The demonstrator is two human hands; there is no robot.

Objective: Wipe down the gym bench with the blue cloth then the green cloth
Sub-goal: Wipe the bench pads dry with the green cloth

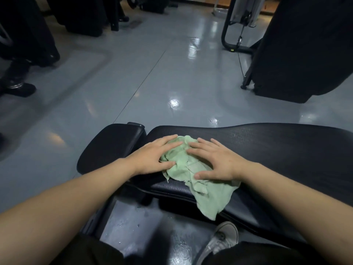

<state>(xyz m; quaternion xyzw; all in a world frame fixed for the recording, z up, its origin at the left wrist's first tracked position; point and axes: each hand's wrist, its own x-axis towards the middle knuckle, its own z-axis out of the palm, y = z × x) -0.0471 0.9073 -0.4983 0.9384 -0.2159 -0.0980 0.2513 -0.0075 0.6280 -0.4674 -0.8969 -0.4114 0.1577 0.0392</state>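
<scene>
Glossy grey-blue flooring [133,77] fills the room, catching white glare from lights overhead, with dark gym machines [305,46] standing along the far edges and a black cable frame at the upper right. At the far left a black shoe [19,89] rests on the floor.

Nearer, a black padded gym bench [277,150] runs across the view, its long axis left to right. A smaller seat pad [108,148] forms its left end, separated by a narrow gap from the longer main pad, which stretches off the right edge. The upholstery is dark with a fine leathery grain and a faint sheen.

The left hand [152,155] lies flat with fingers straight and slightly spread, pressing down on the left part of the green cloth [191,169]. That cloth is pale mint, crumpled and bunched, lying on the left end of the main pad just beside the gap. Its long axis runs from the far left toward the near right, and a loose corner hangs over the near edge of the bench toward the person.

The right hand [214,159] presses on the cloth's right part, palm down, fingers extended and fanned, thumb toward the near side. The fingertips of both hands nearly meet over the cloth.

Below, a grey canvas sneaker [219,241] stands on the floor under the bench's near edge.
</scene>
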